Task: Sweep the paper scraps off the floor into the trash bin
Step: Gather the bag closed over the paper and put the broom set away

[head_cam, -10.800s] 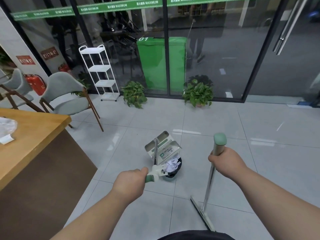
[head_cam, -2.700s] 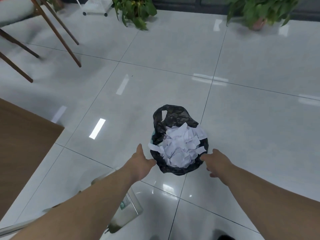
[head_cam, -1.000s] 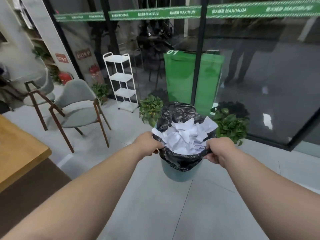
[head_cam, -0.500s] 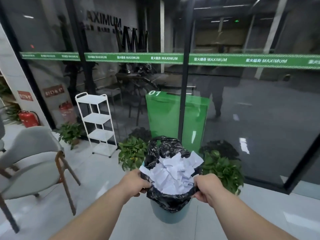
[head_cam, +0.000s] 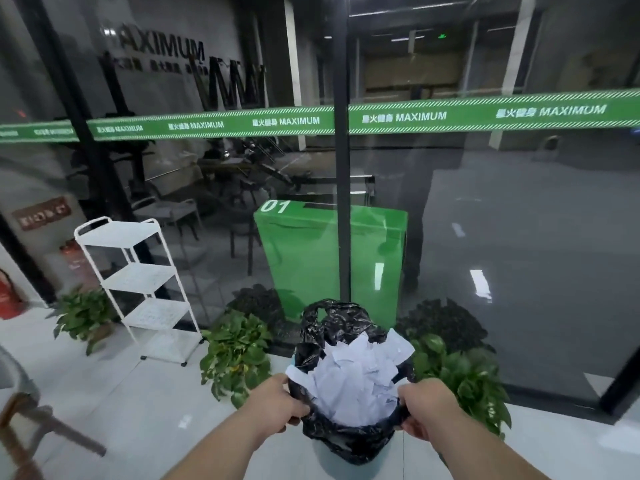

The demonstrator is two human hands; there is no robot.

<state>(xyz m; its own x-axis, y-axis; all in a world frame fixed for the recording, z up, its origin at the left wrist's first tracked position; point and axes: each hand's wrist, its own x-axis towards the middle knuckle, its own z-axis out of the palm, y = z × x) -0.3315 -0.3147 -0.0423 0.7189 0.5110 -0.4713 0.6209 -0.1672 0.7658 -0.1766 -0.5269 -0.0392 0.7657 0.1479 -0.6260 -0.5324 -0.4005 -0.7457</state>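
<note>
Against glass [head_cam: 485, 237], left hand [head_cam: 280, 401], right hand [head_cam: 427, 407] clamp fingers [head_cam: 408, 428] on bag [head_cam: 346, 441] hiding bin [head_cam: 329, 463] rim.

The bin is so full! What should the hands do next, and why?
Probably draw the black bag edges inward over the paper scraps. The left hand and right hand grip the bag at the rim of the trash bin, and scraps heap above it, so they could spill.

white shelf rack [head_cam: 145, 289] | potted plant [head_cam: 237, 355] | green box [head_cam: 332, 261] behind glass
</note>
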